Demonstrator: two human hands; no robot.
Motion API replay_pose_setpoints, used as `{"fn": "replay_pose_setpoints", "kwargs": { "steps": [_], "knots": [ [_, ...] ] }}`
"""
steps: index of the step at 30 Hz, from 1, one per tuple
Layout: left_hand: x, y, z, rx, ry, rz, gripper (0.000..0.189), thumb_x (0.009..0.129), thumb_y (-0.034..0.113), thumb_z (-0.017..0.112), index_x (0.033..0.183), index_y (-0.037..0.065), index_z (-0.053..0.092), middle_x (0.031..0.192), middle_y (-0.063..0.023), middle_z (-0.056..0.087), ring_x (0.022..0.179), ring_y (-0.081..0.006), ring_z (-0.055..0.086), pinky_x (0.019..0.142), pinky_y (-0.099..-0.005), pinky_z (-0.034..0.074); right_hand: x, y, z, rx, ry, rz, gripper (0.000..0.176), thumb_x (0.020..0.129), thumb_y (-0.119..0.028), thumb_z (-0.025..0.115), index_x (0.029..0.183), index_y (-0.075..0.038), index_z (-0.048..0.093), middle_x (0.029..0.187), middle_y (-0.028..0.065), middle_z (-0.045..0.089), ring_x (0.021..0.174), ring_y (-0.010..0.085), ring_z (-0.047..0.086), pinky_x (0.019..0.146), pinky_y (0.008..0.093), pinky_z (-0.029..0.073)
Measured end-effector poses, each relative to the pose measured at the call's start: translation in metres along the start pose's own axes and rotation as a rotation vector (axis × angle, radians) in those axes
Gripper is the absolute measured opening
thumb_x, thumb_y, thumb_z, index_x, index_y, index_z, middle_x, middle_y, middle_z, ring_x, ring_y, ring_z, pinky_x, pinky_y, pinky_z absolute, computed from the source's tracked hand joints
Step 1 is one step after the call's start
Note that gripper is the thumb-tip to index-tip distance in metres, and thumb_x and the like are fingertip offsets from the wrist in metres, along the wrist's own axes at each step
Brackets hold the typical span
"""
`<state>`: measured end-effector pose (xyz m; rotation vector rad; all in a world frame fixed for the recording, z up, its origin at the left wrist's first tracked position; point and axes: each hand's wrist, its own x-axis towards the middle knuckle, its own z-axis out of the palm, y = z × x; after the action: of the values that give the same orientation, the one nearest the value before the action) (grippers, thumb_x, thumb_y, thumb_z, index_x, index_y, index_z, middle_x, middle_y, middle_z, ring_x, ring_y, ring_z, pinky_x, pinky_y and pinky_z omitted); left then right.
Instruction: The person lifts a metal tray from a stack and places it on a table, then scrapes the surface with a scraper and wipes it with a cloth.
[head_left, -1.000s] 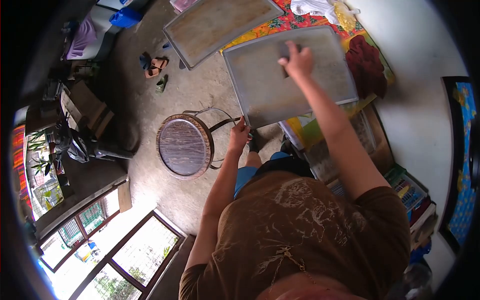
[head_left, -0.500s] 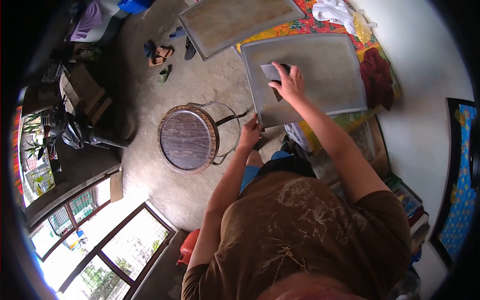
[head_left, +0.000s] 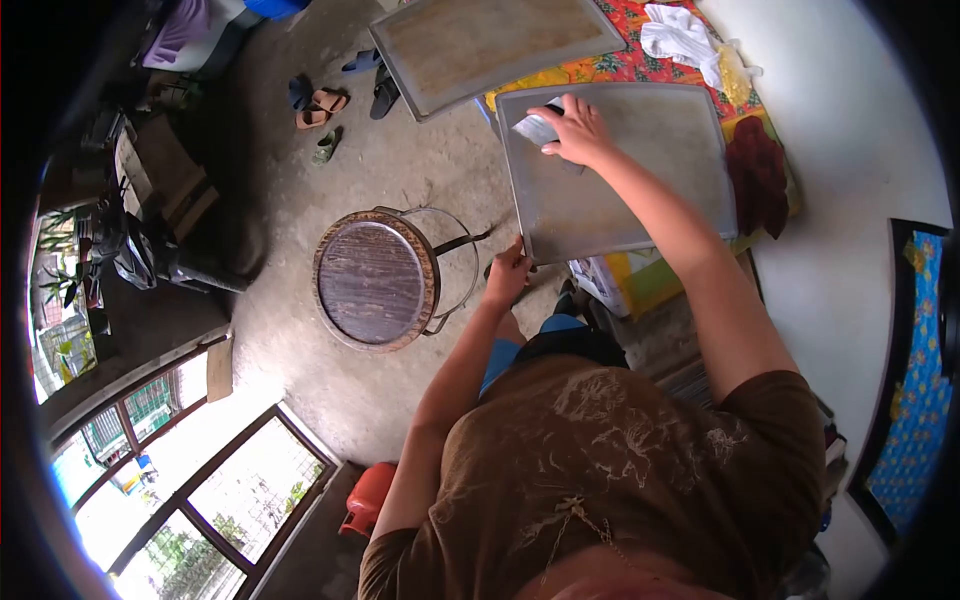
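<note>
A flat grey metal tray (head_left: 640, 190) with a raised rim lies on the cloth-covered table, its near left corner reaching past the edge. My left hand (head_left: 508, 275) grips that corner with its fingers closed round the rim. Near the tray's far left part, my right hand (head_left: 580, 132) holds a thin grey-white sheet (head_left: 537, 128) against the surface, and a darker piece shows under the palm. What that darker piece is cannot be made out.
Another tray (head_left: 490, 50) lies beyond. A dark red cloth (head_left: 757, 175) and a white cloth (head_left: 680, 38) are on the table. A round wooden stool (head_left: 376, 280) stands at the left. Sandals (head_left: 322, 108) lie on the floor. A red tank (head_left: 369, 495) is at the lower left.
My right hand has moved with the sheet towards the tray's far left part. My left hand stays at the near corner. The whole view has shifted slightly.
</note>
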<state>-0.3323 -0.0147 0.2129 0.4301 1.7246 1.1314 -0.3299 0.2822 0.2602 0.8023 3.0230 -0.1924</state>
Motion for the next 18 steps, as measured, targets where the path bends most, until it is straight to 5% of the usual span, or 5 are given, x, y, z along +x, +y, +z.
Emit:
{"fn": "replay_pose_setpoints", "kwargs": {
  "steps": [3,9,13,18],
  "knots": [
    [0.0,-0.005,0.0,-0.042,0.007,0.02,0.056,0.086,0.004,0.054,0.14,0.001,0.04,0.071,-0.0052,0.062,0.056,-0.0078,0.054,0.05,-0.0241,0.047,0.026,0.016,-0.004,-0.059,0.127,0.145,0.072,0.069,-0.039,0.078,0.133,-0.041,0.046,0.127,0.0114,0.041,0.122,0.0322,0.038,0.097,0.043,0.034],
    [0.006,-0.016,0.0,-0.022,-0.014,0.029,0.058,0.088,0.006,0.054,0.143,0.005,0.036,0.076,-0.0036,0.062,0.056,-0.0074,0.053,0.051,-0.0226,0.046,0.006,-0.001,-0.004,-0.064,-0.112,-0.153,0.071,0.07,-0.037,0.078,0.133,-0.041,0.046,0.128,0.0113,0.041,0.121,0.0302,0.041,0.096,0.041,0.035],
    [0.003,-0.014,0.0,0.006,-0.027,0.04,0.058,0.089,0.007,0.053,0.144,0.005,0.034,0.079,-0.0029,0.063,0.057,-0.0071,0.053,0.051,-0.0216,0.046,0.022,0.017,-0.008,-0.051,0.025,0.048,0.07,0.07,-0.036,0.078,0.132,-0.043,0.046,0.122,0.0105,0.043,0.114,0.0302,0.044,0.095,0.0404,0.036],
    [0.004,-0.012,0.002,0.002,-0.014,0.021,0.058,0.089,0.005,0.052,0.144,0.005,0.035,0.078,-0.0036,0.063,0.056,-0.0074,0.054,0.05,-0.0214,0.046,-0.022,-0.009,-0.008,-0.052,-0.039,-0.056,0.068,0.072,-0.035,0.077,0.132,-0.042,0.047,0.118,0.009,0.044,0.112,0.0283,0.044,0.092,0.0396,0.038]
  ]
}}
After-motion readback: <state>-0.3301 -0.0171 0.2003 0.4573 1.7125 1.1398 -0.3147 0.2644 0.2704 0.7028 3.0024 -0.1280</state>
